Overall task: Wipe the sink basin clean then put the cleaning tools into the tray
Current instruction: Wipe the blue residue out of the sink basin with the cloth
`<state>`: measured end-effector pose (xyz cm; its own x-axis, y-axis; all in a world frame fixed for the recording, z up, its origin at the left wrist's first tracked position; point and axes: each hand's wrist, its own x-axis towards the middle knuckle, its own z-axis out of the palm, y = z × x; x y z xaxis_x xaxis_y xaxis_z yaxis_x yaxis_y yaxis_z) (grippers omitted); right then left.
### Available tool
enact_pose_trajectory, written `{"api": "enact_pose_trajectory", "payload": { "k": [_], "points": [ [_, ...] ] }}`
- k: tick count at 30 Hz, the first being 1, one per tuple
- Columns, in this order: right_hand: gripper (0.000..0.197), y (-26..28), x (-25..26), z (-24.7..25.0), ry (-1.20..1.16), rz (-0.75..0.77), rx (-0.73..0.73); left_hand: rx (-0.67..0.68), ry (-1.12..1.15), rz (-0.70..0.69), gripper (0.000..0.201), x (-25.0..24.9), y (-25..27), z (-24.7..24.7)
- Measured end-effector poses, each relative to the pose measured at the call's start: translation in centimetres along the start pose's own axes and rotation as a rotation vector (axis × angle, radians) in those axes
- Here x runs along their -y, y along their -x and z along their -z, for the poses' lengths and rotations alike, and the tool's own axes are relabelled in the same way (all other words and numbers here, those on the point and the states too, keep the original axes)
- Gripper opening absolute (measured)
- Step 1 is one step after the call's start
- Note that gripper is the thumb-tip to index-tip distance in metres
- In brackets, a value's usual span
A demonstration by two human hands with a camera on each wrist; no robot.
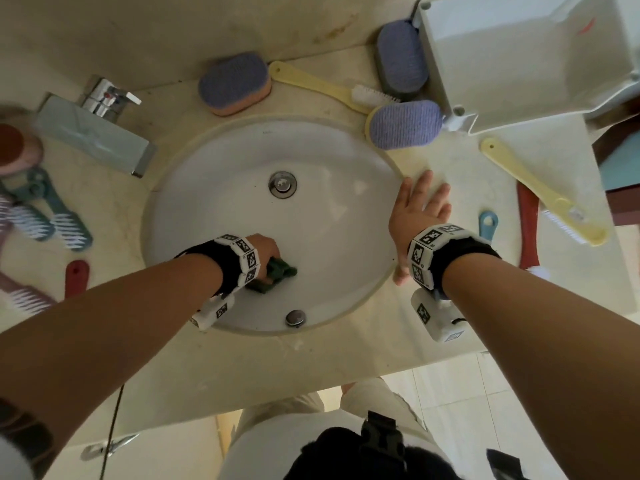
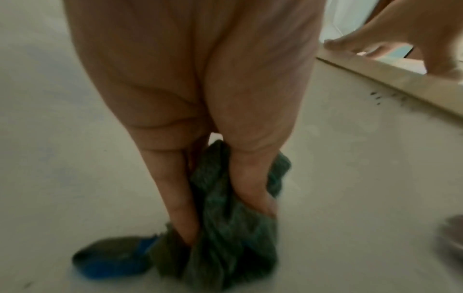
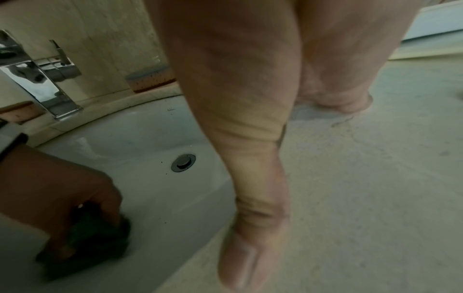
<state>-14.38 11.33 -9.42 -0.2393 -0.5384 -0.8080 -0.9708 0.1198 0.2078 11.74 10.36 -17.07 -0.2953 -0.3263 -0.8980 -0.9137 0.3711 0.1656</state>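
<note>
My left hand [image 1: 268,251] grips a bunched dark green cloth [image 1: 278,273] against the near inner wall of the white round sink basin [image 1: 329,230]. In the left wrist view, fingers [image 2: 172,198] and thumb pinch the cloth [image 2: 230,237], which has a blue edge. My right hand [image 1: 417,211] lies flat and open on the counter at the basin's right rim, holding nothing; its thumb [image 3: 250,247] reaches along the rim. A white tray [image 1: 526,57] sits at the far right corner. The left hand [image 3: 65,194] and cloth also show in the right wrist view.
Purple sponges [image 1: 233,83] [image 1: 401,60] [image 1: 405,124] and a yellow brush [image 1: 322,86] lie behind the basin. Another yellow brush [image 1: 540,192], a red brush [image 1: 528,223] and a blue handle [image 1: 487,225] lie right. A chrome faucet [image 1: 97,133] and teal brushes [image 1: 52,209] stand left. The drain [image 1: 282,183] is central.
</note>
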Motion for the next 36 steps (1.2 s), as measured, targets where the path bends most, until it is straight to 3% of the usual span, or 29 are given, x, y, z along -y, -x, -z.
{"api": "enact_pose_trajectory", "payload": {
  "k": [8,18,22,28,31,36],
  "points": [
    [0.165,0.5,-0.5,0.1,-0.022,0.038,-0.022,0.315,-0.094,-0.056,0.035,-1.3,4.8,-0.2],
    [0.168,0.4,-1.3,-0.1,-0.008,0.1,-0.051,0.256,-0.012,-0.144,0.035,-5.5,5.3,0.3],
    [0.168,0.6,-1.2,0.1,0.013,0.095,-0.025,0.118,0.15,-0.147,0.034,-5.8,5.0,2.0],
    [0.164,1.3,-1.6,0.5,0.05,0.113,-0.01,-0.311,0.542,-0.204,0.032,-9.5,0.7,5.2],
    [0.163,1.6,-1.6,0.7,0.037,0.106,-0.004,-0.357,0.666,-0.244,0.036,-12.7,-1.2,5.5],
    [0.161,2.1,-1.9,1.0,0.004,0.118,0.019,-0.352,0.803,-0.278,0.027,-15.2,-2.2,5.0]
  ]
}}
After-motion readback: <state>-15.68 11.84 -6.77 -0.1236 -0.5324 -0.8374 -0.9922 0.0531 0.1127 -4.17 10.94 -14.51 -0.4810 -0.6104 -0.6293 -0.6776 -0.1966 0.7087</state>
